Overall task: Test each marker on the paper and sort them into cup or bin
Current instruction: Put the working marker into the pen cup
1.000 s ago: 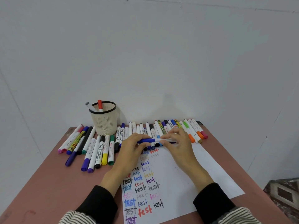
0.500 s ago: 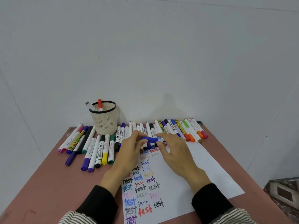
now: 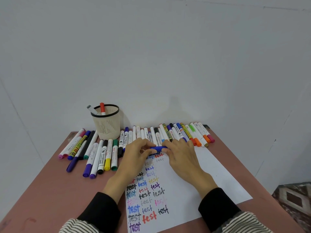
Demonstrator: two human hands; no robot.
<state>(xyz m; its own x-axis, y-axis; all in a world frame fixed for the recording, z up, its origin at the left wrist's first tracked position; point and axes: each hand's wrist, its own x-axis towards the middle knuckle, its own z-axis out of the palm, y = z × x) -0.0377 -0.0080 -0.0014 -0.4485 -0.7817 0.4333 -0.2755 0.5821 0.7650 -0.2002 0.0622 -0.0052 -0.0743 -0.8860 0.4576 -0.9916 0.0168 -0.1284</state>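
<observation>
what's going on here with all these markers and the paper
A person is testing markers on a sheet of paper already covered with the word "test" in many colours. Both hands hold a blue marker over the top of the sheet: the left hand pinches one end, the right hand grips the other. Many markers lie in rows on the table. The mesh cup holds two markers so far. No bin is in view.

Blue marker (image 3: pixel 157 148) horizontal, above paper (image 3: pixel 198 179) top; cup (image 3: pixel 107 126) upright.
</observation>
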